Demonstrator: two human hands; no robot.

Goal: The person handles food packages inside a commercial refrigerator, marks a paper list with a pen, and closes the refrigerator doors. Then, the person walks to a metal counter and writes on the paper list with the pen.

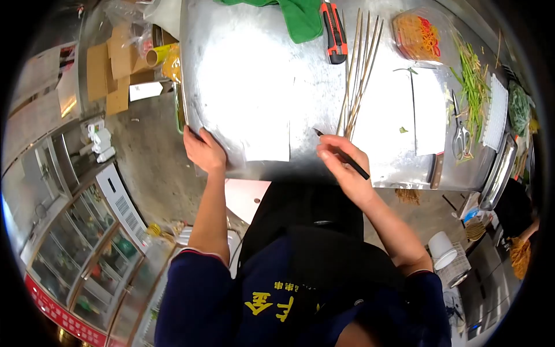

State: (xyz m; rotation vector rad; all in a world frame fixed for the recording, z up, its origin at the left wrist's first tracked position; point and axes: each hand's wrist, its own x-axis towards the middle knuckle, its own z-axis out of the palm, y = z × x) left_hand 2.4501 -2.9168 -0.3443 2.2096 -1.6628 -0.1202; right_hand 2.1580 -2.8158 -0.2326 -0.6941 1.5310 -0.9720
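My right hand (346, 165) is closed around a black pen (354, 165), its tip pointing up and left over the metal table (312, 165). Fingers apart, my left hand (205, 151) rests at the table's left front corner and holds nothing. Between the hands lies a white sheet of paper (269, 141), its outline partly lost in glare. Long thin skewers (359, 75) lie just beyond my right hand. A red and black utility knife (335, 34) is beside their far ends.
Right side: a cleaver (429, 115), scissors (461, 141), green stalks (475, 87) and a plastic container of orange-red shreds (419, 37). A green cloth (300, 20) lies at the far edge. Cardboard (110, 72) stands left of the table. Part of another person (525, 231) shows at far right.
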